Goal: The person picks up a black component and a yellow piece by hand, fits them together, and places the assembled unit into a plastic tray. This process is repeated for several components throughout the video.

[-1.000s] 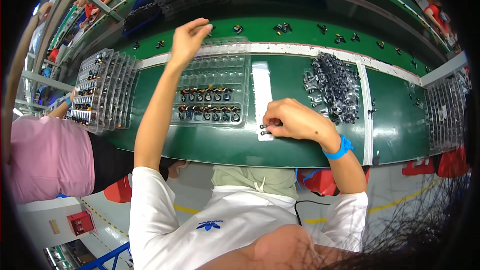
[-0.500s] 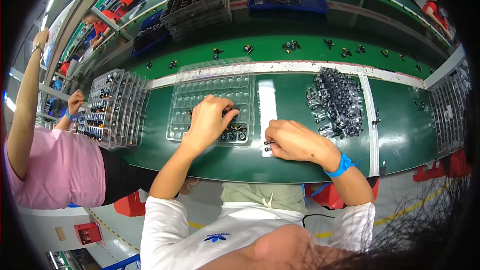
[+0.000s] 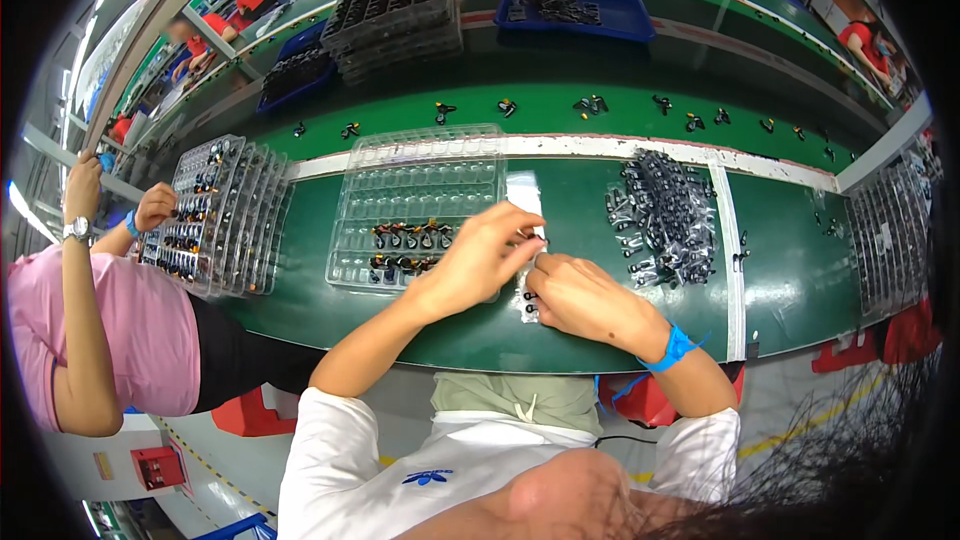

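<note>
Over a white strip on the green bench, my left hand meets my right hand. The left thumb and forefinger are pinched around a small dark part, mostly hidden by the fingertips. My right hand's fingers are curled together on the strip; what they grip, if anything, is hidden. A few small black ring-ended parts lie on the strip below them. Left of the strip, a clear plastic compartment tray holds rows of small black parts with orange bits in its nearer half.
A heap of small black parts lies to the right. Similar parts sit along the green belt beyond. Tray stacks stand left and right. A co-worker in pink works at left; a blue tray is far off.
My left hand has moved right from the clear tray to the strip, uncovering the filled rows. My right hand stays at the strip. The co-worker's raised arm has come down.
</note>
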`<state>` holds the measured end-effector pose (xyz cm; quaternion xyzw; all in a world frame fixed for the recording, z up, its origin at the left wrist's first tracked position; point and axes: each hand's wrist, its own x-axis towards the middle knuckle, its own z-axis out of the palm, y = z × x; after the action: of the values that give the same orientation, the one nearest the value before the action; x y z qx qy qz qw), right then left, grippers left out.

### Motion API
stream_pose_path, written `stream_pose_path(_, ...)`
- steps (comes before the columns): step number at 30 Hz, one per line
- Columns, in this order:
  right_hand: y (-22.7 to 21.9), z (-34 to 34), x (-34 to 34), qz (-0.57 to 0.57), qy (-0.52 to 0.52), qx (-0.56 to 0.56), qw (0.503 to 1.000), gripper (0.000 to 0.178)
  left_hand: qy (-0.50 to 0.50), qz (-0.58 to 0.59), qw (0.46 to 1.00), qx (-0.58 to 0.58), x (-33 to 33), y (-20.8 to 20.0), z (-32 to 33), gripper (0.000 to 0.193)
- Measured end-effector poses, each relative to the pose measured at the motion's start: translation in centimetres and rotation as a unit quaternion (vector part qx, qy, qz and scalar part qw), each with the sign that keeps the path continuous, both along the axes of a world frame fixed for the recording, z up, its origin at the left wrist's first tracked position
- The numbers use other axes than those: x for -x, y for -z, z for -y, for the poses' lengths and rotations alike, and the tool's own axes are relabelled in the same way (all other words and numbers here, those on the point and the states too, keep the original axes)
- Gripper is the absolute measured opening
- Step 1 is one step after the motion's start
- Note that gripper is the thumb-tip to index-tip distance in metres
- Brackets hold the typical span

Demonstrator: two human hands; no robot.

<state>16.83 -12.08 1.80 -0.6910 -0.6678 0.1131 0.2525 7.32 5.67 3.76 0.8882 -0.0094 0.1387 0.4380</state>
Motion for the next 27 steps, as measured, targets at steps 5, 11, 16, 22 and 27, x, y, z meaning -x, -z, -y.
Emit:
stream_pose_path(5,-0.4,0.0,0.7,0.019,0.023,0.022,0.999,0.010,0.011,0.008,0.999,-0.047,-0.3,1.9,0.4,0.022)
stream_pose_path(11,-0.8,0.0,0.4,-0.031,-0.010,0.029,0.999,0.009,0.006,0.002,1.000,-0.030,-0.3,1.8,0.0,0.024)
stream_pose_path(16,-1.7,-0.2,-1.1,-0.152,-0.053,0.000,0.987,0.011,-0.024,0.026,0.992,0.125,0.3,1.1,-0.6,0.028)
stream_pose_path(22,-1.2,-0.2,-2.6,-0.145,-0.028,-0.001,0.989,0.013,-0.086,0.105,0.975,0.174,0.8,0.6,-3.1,0.027)
stream_pose_path(27,-1.4,-0.8,-0.8,-0.106,-0.028,-0.031,0.993,0.018,-0.081,0.082,0.976,0.183,0.8,0.6,-3.3,0.025)
